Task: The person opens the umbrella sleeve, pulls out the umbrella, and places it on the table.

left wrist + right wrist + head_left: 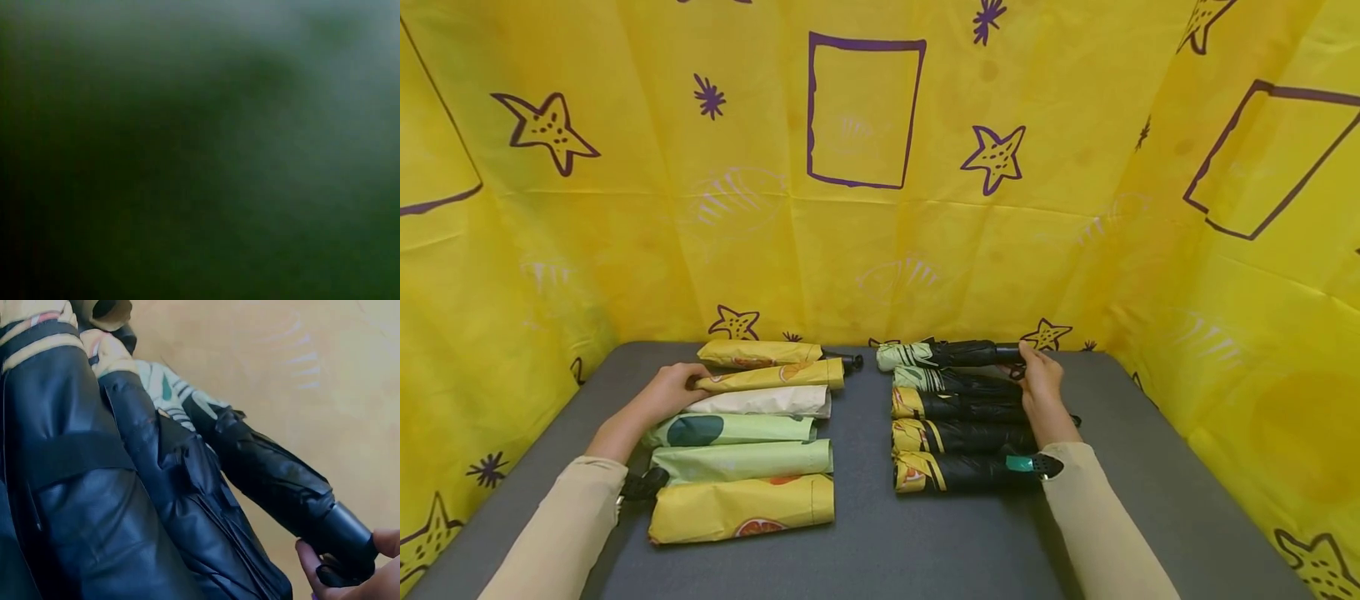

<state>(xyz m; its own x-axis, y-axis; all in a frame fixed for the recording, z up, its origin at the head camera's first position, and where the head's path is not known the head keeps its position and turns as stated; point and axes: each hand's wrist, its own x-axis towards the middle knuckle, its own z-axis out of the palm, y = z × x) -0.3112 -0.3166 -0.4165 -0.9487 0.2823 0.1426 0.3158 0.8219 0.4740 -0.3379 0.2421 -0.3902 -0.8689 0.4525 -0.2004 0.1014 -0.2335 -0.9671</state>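
In the head view, my right hand [1041, 383] grips the black handle [350, 534] of the farthest folded umbrella [966, 353], which is black with a pale green patterned end. Several more folded black umbrellas [970, 471], with green or yellow ends, lie nearer in the same column. My left hand [673, 390] pinches the left end of a yellow umbrella sleeve [775, 377], second from the back in the left column. Behind it lies another yellow sleeve [760, 353] with a black handle end [852, 362] sticking out. The left wrist view is a dark green blur.
Nearer in the left column lie a white sleeve [767, 401], pale green sleeves [752, 460] and a yellow sleeve with fruit prints [737, 508]. Grey tabletop [865, 533] separates the two columns. A yellow patterned curtain [880, 250] stands behind the table and along both sides.
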